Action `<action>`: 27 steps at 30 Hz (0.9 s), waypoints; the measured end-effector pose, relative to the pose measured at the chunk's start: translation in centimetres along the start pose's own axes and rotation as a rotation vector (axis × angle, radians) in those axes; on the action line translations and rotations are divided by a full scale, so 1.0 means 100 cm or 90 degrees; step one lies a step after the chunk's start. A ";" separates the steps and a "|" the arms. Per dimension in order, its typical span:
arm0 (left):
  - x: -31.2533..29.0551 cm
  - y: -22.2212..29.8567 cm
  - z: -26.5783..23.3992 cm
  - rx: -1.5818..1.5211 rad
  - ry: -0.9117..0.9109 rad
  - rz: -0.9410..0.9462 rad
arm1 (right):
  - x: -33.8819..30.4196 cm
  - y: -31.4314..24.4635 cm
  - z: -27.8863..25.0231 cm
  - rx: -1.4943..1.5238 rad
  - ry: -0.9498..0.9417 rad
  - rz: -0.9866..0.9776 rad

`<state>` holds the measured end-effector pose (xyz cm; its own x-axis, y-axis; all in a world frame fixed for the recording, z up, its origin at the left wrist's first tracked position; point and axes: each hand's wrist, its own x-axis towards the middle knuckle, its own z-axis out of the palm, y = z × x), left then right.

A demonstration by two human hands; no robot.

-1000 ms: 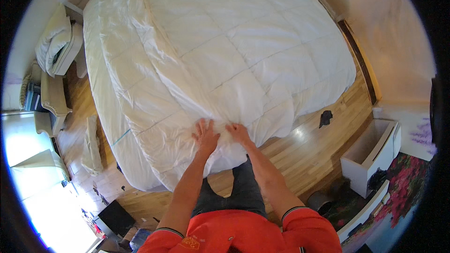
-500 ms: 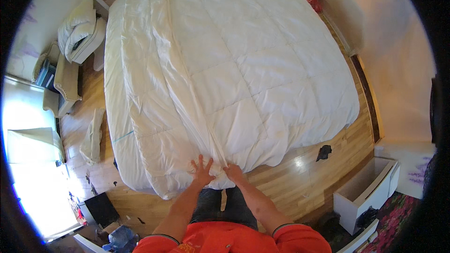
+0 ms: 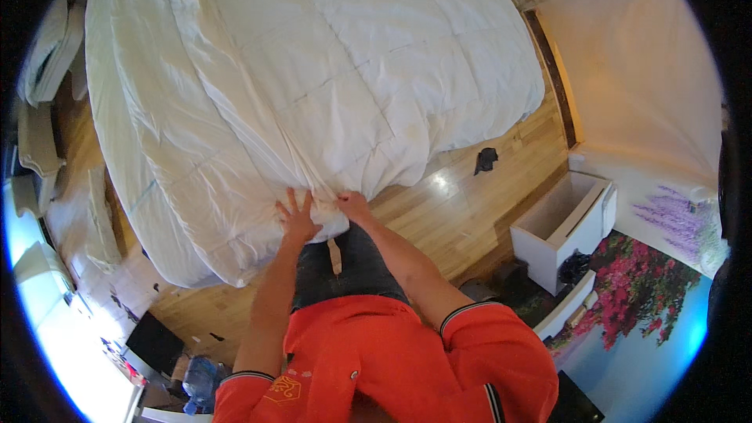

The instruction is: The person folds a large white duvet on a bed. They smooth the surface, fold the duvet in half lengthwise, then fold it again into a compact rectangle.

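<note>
A large white quilted duvet (image 3: 313, 86) covers the bed and hangs over its near edge. My left hand (image 3: 296, 218) lies flat on the duvet's near edge with its fingers spread. Just to its right, my right hand (image 3: 354, 205) has its fingers curled into a bunched fold of the same edge. Both forearms reach up from my orange shirt at the bottom of the view.
Wooden floor (image 3: 462, 211) runs along the bed's foot, with a small dark object (image 3: 486, 160) lying on it. A white open box (image 3: 564, 219) stands at the right. Folded white bedding (image 3: 47, 55) and a chair sit at the left. Clutter lies at the lower left.
The view has swung so the bed sits more to the left and the box has come closer. My hands stay on the duvet's near edge, and the right hand has curled into the fabric.
</note>
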<state>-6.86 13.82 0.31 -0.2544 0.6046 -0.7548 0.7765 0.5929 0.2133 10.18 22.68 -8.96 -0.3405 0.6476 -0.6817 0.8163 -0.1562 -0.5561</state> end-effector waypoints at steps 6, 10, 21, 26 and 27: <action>-0.012 0.041 0.019 -0.084 0.039 -0.044 | 0.003 0.028 -0.076 0.191 0.619 0.285; -0.008 0.067 0.069 -0.115 0.120 0.115 | 0.012 0.035 -0.127 0.840 0.409 0.329; 0.054 0.243 0.064 -1.321 -0.365 -0.136 | -0.015 0.054 -0.180 0.983 -0.014 0.278; 0.045 0.278 0.044 -1.416 -0.099 -0.240 | -0.021 0.064 -0.233 1.096 -0.083 0.079; 0.047 0.272 0.044 -1.390 -0.066 -0.267 | -0.024 0.064 -0.243 1.147 -0.112 0.021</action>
<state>15.59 30.43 -0.16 -0.1047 0.3449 -0.9328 -0.9675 0.1819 0.1758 27.58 38.27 0.72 -0.4739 0.5691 -0.6720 -0.5880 -0.7725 -0.2396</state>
